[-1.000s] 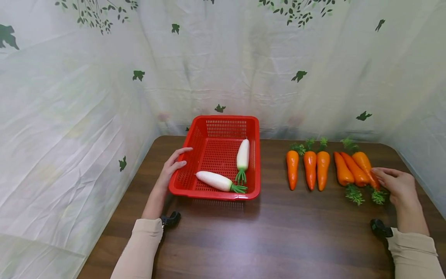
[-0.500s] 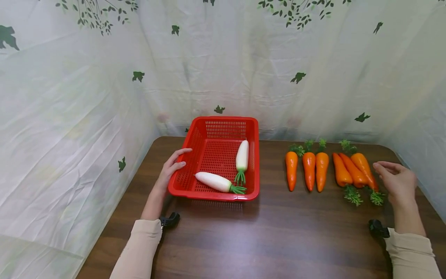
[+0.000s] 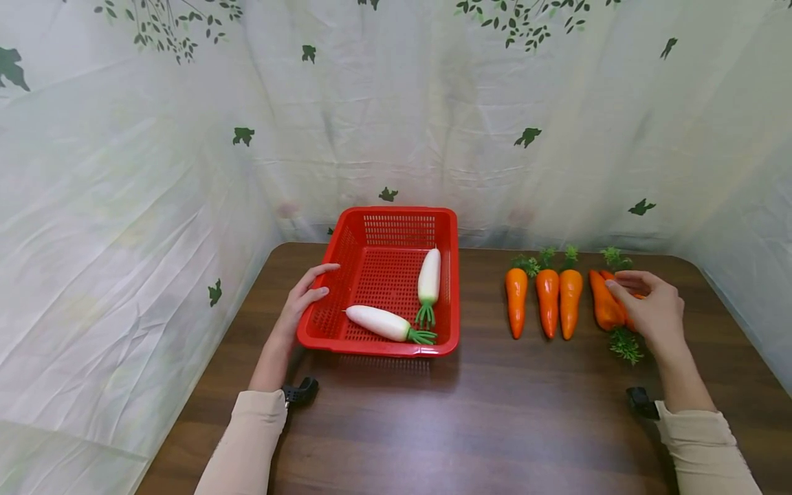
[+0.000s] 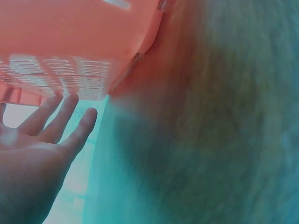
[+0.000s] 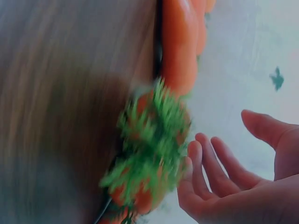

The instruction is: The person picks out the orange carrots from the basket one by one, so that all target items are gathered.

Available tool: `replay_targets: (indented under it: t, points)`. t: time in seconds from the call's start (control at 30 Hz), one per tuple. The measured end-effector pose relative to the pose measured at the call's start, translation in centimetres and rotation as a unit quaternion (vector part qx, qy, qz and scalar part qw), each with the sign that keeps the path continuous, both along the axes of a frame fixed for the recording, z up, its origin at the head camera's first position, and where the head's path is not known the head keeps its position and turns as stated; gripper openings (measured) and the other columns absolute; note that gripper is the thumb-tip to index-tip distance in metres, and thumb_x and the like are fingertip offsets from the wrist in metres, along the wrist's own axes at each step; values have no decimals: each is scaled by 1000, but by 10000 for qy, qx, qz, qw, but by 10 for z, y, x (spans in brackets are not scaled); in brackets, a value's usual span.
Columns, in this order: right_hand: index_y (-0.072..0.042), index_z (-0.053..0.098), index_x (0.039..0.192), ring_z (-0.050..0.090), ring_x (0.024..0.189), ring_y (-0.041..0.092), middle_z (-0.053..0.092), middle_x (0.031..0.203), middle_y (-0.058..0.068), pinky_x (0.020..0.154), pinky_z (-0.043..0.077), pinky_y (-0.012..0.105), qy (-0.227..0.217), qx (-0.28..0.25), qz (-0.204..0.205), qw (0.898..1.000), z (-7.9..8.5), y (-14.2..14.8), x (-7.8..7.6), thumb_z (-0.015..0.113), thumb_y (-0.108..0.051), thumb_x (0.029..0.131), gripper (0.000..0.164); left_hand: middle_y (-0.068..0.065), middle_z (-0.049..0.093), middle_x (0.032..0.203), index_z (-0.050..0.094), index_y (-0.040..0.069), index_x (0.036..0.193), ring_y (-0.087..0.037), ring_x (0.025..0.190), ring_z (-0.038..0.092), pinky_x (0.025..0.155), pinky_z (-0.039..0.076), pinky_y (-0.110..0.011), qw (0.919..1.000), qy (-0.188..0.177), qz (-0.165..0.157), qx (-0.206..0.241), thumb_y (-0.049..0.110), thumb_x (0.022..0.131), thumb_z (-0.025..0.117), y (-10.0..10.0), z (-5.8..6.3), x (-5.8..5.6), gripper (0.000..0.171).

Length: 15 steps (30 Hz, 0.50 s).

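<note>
At the red basket (image 3: 322,342), my left hand (image 3: 297,302) holds the left wall. Its thumb and index finger lie over the rim, while other fingers (image 4: 70,114) reach along the outside in the left wrist view. Two white radishes with green stalks lie inside: one radish (image 3: 430,276) along the right wall, another radish (image 3: 379,321) across the front. My right hand (image 3: 656,307) hovers over the right-hand carrots (image 3: 604,302), thumb and fingers apart with nothing between them. It partly hides that group. Green carrot leaves (image 5: 154,135) show beside the fingers in the right wrist view.
Left of that group, three carrots (image 3: 548,302) lie in a row, tips toward me and leaves at the back. Everything stands on a brown wooden table (image 3: 495,419). A white leaf-print curtain (image 3: 396,124) hangs behind and along both sides.
My right hand let go of the rightmost carrot, drew slightly back, then moved left over the right-hand group. The left hand and basket have stayed in place.
</note>
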State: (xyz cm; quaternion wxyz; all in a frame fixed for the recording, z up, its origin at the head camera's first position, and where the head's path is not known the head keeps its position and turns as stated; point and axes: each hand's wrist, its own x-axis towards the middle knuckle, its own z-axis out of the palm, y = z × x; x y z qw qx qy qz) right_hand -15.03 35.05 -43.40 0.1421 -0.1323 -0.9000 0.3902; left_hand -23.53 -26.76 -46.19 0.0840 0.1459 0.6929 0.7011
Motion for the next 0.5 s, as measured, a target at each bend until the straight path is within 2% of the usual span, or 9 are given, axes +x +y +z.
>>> replay_targets:
  t: [0.07,0.13,0.2,0.23,0.27,0.33,0.4,0.43,0.5]
  points:
    - [-3,68,134,53,95,-4,69,98,-21,80,42,25,-7,150,168,9997,0,-9,-1,67,-46,102,54,-16,42,157,46,16,155,-38,130,51,93,61,-34,10000,4,-6,12,18,107,49,0,0,0,48]
    - [-2,67,134,62,100,13,75,111,3,89,47,35,-1,219,314,9993,1,-16,-1,66,-45,102,54,-16,41,158,46,16,155,-39,130,51,93,61,-33,10000,4,-19,19,17,107,48,0,0,0,48]
    - [0,66,135,63,109,31,72,124,22,100,45,50,25,195,481,9986,1,-22,-1,66,-43,103,54,-16,41,158,46,16,155,-38,131,51,93,61,-33,10000,3,-27,6,17,107,48,1,0,1,48]
    - [0,65,136,61,113,38,70,127,27,101,44,56,41,188,552,9983,2,-25,-1,66,-43,103,54,-16,40,159,46,16,156,-38,131,51,94,61,-33,10000,2,-32,-6,17,108,48,1,0,1,48]
    - [0,65,136,61,114,39,70,128,27,102,44,55,68,200,598,9980,2,-27,0,66,-42,103,53,-15,40,159,46,17,156,-38,131,51,94,61,-33,10000,-1,-30,-18,17,107,48,1,1,1,48]
    - [1,65,135,65,108,27,70,127,27,104,48,42,125,188,688,9974,2,-31,-1,68,-39,103,51,-14,40,160,45,17,156,-37,131,51,95,61,-34,10000,-10,-37,-36,18,108,49,1,0,1,48]
    - [1,66,133,66,105,25,71,126,26,88,51,20,165,238,735,9969,4,-35,0,69,-36,102,49,-13,40,161,45,19,156,-37,132,51,96,61,-35,10000,-20,-36,-49,19,108,49,0,0,1,49]
    - [1,67,132,68,104,25,71,124,26,80,48,12,196,288,755,9965,3,-37,0,70,-36,102,48,-12,39,161,45,19,156,-37,132,51,96,60,-35,10000,-22,-32,-53,19,108,49,0,0,1,49]
    - [2,67,131,70,104,29,71,123,27,75,42,7,222,334,806,9959,4,-41,1,72,-34,101,47,-12,39,162,45,19,157,-38,133,50,97,60,-36,10000,-18,-26,-57,20,108,49,0,0,1,49]
